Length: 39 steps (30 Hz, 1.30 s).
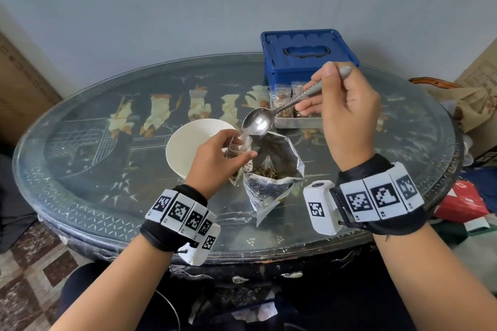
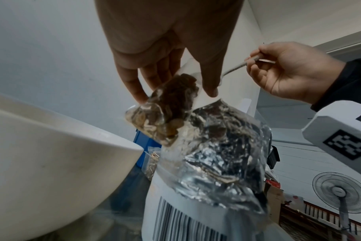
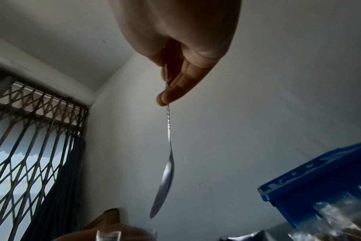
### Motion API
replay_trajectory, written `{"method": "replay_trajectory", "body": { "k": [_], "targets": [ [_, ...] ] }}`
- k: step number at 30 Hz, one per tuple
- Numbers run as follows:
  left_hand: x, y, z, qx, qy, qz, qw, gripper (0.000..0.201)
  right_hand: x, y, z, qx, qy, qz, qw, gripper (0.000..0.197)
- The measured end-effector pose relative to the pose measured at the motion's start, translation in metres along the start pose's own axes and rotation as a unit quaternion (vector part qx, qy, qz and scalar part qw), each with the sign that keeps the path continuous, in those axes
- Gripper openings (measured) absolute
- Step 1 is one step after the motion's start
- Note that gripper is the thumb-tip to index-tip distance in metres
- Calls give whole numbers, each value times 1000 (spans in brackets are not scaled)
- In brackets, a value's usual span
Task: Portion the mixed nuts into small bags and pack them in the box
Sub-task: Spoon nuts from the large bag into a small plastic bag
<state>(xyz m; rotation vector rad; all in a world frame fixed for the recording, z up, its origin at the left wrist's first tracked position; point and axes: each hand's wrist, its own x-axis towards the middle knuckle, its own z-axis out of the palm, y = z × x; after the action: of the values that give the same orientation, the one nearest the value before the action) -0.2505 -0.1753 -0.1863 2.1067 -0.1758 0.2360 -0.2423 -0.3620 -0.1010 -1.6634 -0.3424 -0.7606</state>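
A small clear plastic bag (image 2: 165, 112), partly filled with brown mixed nuts, hangs upright with its mouth open, just beside the rim of a large silver foil pouch (image 1: 271, 166). That pouch stands open on the table, dark nuts (image 1: 267, 172) showing inside, a barcode label on its white lower side. A shiny metal spoon (image 1: 256, 122) with a twisted handle is tilted, its empty bowl just above the small bag's mouth. Behind stands a blue plastic box (image 1: 306, 55) with its handled lid closed. In front of it, a clear shallow tray (image 1: 293, 121) holds filled small bags (image 1: 286, 99).
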Motion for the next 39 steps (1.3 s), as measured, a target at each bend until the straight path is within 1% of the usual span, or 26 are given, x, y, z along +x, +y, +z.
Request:
{"method": "replay_trajectory", "body": {
  "k": [4, 6, 9, 13, 15, 18, 21, 25, 28, 33, 36, 39],
  "targets": [
    [-3, -4, 0, -1, 5, -11, 1000, 36, -5, 11, -12, -4, 65, 55, 996, 25],
    [-5, -6, 0, -4, 6, -15, 1000, 35, -13, 19, -14, -21, 69, 64, 995, 25],
    [-7, -9, 3, -3, -3, -19, 1000, 35, -29, 31, -11, -89, 23, 39, 995, 27],
    [-9, -11, 6, 11, -15, -19, 1000, 40, -50, 48, -3, -167, -76, 4, 983, 32],
    [-9, -12, 6, 14, -15, -20, 1000, 41, -58, 57, 0, -190, -123, -6, 974, 27],
    [-9, -12, 7, 21, -14, -20, 999, 41, -67, 65, 4, -202, -176, 5, 963, 20],
    [-9, -11, 7, 29, -17, -20, 999, 41, -72, 63, 6, -204, -201, 45, 957, 19],
    [-10, -12, 9, 33, -16, -21, 999, 41, -72, 61, 8, -190, -176, 117, 959, 23],
    [-9, -12, 8, 32, -15, -24, 999, 41, -68, 59, 7, -186, -145, 145, 961, 25],
    [-9, -13, 8, 35, -13, -20, 999, 42, -56, 53, 1, -124, -61, 218, 966, 27],
    [-8, -13, 7, 32, -15, -21, 999, 41, -50, 52, -4, -85, -8, 256, 963, 31],
    [-8, -12, 7, 35, -14, -18, 999, 41, -45, 52, -8, -58, 23, 284, 957, 31]
  ]
}}
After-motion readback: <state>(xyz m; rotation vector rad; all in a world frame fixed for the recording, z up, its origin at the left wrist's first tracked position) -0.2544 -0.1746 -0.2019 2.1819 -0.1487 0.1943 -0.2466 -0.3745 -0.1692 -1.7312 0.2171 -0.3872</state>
